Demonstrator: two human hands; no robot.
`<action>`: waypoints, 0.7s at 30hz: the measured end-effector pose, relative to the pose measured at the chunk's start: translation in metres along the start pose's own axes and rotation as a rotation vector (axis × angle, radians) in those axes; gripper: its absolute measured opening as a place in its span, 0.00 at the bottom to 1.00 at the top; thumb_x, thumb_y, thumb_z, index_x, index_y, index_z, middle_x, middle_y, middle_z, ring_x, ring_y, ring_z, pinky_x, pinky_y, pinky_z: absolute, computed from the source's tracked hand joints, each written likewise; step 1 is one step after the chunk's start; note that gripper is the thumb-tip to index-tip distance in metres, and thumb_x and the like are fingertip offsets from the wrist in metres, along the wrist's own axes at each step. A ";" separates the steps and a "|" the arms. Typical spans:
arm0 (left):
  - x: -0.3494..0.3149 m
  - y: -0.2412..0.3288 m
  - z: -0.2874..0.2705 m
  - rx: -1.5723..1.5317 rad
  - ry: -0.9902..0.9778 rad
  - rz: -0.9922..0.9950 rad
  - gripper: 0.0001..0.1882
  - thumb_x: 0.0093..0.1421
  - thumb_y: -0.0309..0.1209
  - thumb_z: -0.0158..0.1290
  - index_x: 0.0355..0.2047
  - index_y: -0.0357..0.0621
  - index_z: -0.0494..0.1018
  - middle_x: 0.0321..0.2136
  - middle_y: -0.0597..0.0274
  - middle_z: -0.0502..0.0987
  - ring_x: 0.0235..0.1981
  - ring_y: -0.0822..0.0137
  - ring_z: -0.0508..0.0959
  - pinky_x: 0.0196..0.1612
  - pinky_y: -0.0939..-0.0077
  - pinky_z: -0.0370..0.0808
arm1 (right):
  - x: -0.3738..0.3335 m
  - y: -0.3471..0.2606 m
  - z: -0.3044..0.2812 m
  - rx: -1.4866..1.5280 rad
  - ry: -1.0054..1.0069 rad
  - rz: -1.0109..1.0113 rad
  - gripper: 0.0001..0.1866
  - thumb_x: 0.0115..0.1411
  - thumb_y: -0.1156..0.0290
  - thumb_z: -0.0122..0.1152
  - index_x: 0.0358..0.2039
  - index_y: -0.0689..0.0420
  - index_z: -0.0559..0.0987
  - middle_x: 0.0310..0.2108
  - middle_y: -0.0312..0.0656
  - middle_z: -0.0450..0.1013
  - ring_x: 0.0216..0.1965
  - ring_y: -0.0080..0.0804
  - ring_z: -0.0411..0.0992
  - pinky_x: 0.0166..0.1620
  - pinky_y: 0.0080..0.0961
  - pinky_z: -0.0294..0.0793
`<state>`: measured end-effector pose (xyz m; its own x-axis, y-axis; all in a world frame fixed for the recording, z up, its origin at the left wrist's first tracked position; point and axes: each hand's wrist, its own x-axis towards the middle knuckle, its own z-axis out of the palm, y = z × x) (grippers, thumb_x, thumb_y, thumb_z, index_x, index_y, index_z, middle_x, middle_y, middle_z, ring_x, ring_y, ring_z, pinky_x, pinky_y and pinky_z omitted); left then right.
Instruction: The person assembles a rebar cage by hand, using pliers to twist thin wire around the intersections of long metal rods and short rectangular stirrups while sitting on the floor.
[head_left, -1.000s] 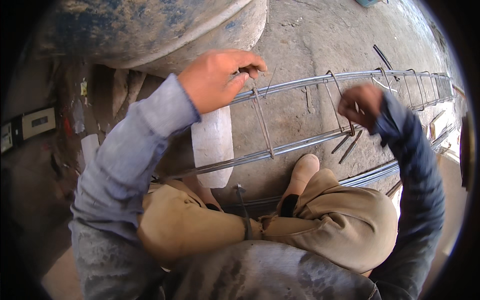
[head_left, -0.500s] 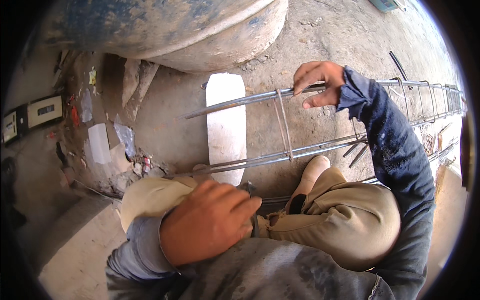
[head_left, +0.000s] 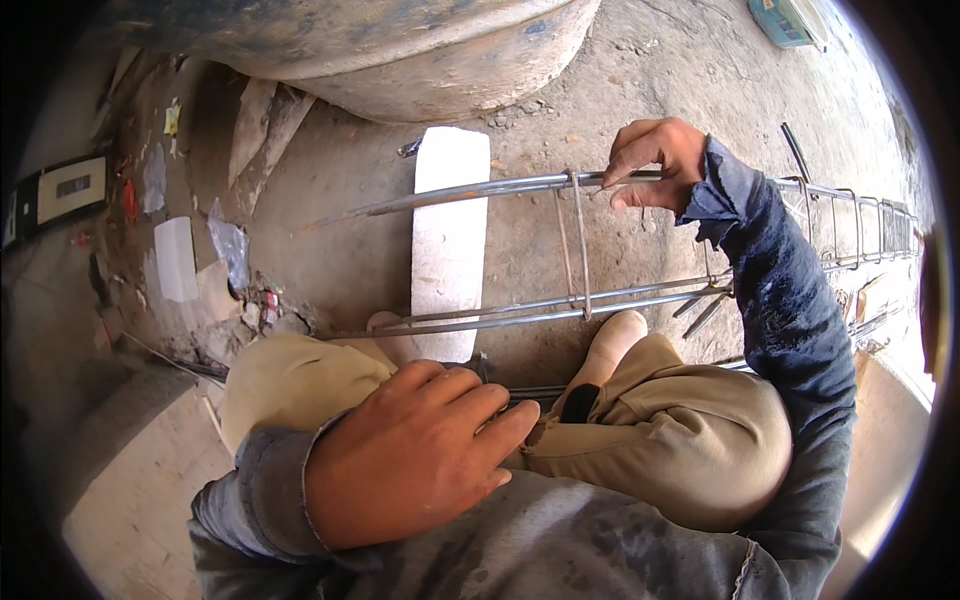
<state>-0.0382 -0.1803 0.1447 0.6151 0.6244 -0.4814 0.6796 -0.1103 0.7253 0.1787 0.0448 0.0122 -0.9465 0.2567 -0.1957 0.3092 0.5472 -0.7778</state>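
A cage of long steel rebars (head_left: 480, 190) with rectangular wire stirrups (head_left: 582, 245) lies across in front of me. My right hand (head_left: 660, 165) is at the upper bars just right of the nearest stirrup, fingers curled over them and thumb below. Any thin wire between its fingertips is too small to tell. My left hand (head_left: 410, 455) is closed over my lap, back of the hand up. A dark metal tip (head_left: 484, 366) shows just beyond its fingers; what the palm holds is hidden. Under the left bar ends lies a white, plank-like block (head_left: 448, 240).
A big stained drum (head_left: 450, 75) stands beyond the bars at upper left. Rubble and plastic scraps (head_left: 230, 245) litter the left floor. Short bar pieces (head_left: 705, 312) lie near the right forearm. A bluish tub (head_left: 785, 22) sits far right. My bare feet (head_left: 612, 345) are close to the lower bars.
The view has shifted slightly. My left hand has turned more palm-down and lies lower, its dark tool now mostly covered. My right hand stays at the upper bars, near the stirrup.
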 end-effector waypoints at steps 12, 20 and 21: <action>0.002 -0.004 0.003 0.014 -0.015 0.028 0.28 0.47 0.37 0.59 0.48 0.39 0.68 0.39 0.55 0.72 0.41 0.59 0.71 0.46 0.64 0.66 | 0.027 0.001 -0.001 -0.117 0.173 -0.236 0.09 0.51 0.68 0.64 0.26 0.61 0.79 0.26 0.44 0.74 0.29 0.39 0.74 0.32 0.29 0.73; 0.006 -0.006 0.006 0.037 -0.033 0.040 0.28 0.47 0.37 0.59 0.48 0.39 0.68 0.39 0.57 0.72 0.42 0.60 0.71 0.47 0.65 0.66 | 0.054 0.009 -0.009 -0.040 0.045 -0.187 0.11 0.50 0.67 0.65 0.25 0.62 0.79 0.26 0.44 0.74 0.29 0.38 0.73 0.34 0.30 0.72; 0.007 -0.006 0.006 0.039 -0.038 0.040 0.28 0.47 0.36 0.59 0.48 0.39 0.68 0.39 0.57 0.72 0.42 0.60 0.71 0.47 0.66 0.65 | 0.059 0.014 -0.010 -0.044 0.024 -0.173 0.11 0.49 0.67 0.67 0.25 0.62 0.80 0.25 0.43 0.74 0.29 0.35 0.74 0.34 0.31 0.72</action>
<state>-0.0354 -0.1804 0.1345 0.6562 0.5891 -0.4716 0.6687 -0.1646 0.7251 0.1283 0.0756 -0.0044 -0.9836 0.1746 -0.0464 0.1463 0.6188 -0.7718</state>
